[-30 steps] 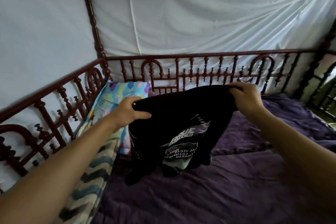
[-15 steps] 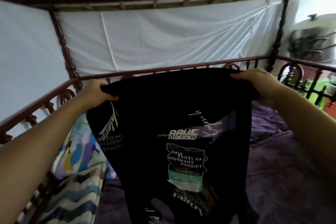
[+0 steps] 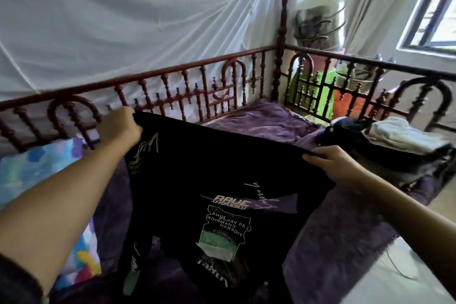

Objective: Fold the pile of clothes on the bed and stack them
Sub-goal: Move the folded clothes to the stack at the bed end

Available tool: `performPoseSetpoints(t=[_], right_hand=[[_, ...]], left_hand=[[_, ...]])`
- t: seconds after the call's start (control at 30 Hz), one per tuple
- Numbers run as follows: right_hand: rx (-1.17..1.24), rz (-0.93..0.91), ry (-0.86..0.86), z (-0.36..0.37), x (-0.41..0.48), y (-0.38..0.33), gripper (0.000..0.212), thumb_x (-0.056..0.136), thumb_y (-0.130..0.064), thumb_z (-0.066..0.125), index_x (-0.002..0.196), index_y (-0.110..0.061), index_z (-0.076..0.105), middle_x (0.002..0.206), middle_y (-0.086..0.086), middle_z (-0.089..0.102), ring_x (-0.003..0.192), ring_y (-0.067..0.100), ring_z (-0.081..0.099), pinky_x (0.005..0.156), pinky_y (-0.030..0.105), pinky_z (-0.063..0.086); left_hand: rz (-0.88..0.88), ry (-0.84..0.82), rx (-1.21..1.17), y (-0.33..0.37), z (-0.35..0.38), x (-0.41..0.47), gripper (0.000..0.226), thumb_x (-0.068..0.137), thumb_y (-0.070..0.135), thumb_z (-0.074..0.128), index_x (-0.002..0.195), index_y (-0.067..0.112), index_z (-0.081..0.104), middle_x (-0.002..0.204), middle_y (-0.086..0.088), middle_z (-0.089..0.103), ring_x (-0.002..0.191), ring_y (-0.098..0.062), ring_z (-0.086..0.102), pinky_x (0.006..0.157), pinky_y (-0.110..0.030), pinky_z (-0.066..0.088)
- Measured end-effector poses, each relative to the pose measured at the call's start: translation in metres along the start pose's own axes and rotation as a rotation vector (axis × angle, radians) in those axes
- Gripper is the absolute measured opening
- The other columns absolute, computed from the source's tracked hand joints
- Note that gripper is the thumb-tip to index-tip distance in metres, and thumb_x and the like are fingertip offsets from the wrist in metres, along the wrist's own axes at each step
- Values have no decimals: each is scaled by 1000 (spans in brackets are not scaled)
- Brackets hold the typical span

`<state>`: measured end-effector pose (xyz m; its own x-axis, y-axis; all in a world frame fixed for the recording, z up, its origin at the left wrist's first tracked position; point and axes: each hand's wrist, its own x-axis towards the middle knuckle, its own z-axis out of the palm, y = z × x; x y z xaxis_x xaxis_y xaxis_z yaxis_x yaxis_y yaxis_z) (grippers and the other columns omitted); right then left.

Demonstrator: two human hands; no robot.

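We hold a black shirt [image 3: 222, 175] spread above the bed [image 3: 333, 234].

Our left hand [image 3: 121, 126] has its grip closed on 1 corner of the top edge, our right hand [image 3: 338, 165] closed on the other, so the shirt hangs taut between them, its printed text reading mirrored. Below lies the purple bed; a bright pillow [image 3: 37, 168] sits at left, a stack [image 3: 399, 148] of folded clothes at right by the rail [image 3: 187, 91].
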<state>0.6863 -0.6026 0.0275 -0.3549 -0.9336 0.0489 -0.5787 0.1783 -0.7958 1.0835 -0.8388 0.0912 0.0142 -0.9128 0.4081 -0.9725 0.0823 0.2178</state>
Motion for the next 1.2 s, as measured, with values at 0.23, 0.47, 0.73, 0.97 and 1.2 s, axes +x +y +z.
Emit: performPoseSetpoints(t=[0.23, 0.47, 0.73, 0.97, 1.2], right_hand=[[-350, 180, 87, -35, 38, 161, 34, 90, -41, 61, 58, -34, 52, 54, -5, 54, 58, 18, 56, 57, 33, 41], [-380, 436, 65, -72, 134, 357, 26, 91, -46, 51, 67, -35, 51, 71, -3, 59, 76, 29, 60, 63, 34, 41], [-531, 626, -36, -106, 207, 545, 30, 93, -50, 44, 90, -24, 59, 92, 9, 65, 90, 36, 61, 68, 37, 41], [-669, 687, -190, -99, 239, 612, 25, 96, -39, 44, 109, -22, 58, 102, 16, 66, 93, 39, 61, 71, 39, 43], [-758, 372, -377, -34, 275, 559, 44, 93, -34, 51, 135, -24, 46, 124, 4, 55, 113, 27, 50, 87, 40, 46]], left_hand=[[11, -262, -160, 171, 133, 14, 14, 83, 0, 54, 94, 4, 62, 100, -22, 63, 94, -39, 60, 69, -38, 45], [-5, -357, -288, 362, 301, 14, 25, 80, -5, 51, 93, 8, 67, 97, -20, 65, 101, -36, 60, 79, -34, 45], [56, -452, -309, 520, 479, -1, 23, 72, -2, 54, 87, 13, 64, 86, -10, 64, 89, -34, 59, 65, -29, 36], [90, -671, -384, 565, 578, -17, 42, 76, 29, 75, 112, 14, 58, 113, -9, 63, 108, -28, 56, 91, -33, 42], [-107, -705, -308, 441, 562, -35, 33, 77, 17, 75, 107, 7, 63, 104, -17, 65, 98, -33, 61, 89, -38, 47]])
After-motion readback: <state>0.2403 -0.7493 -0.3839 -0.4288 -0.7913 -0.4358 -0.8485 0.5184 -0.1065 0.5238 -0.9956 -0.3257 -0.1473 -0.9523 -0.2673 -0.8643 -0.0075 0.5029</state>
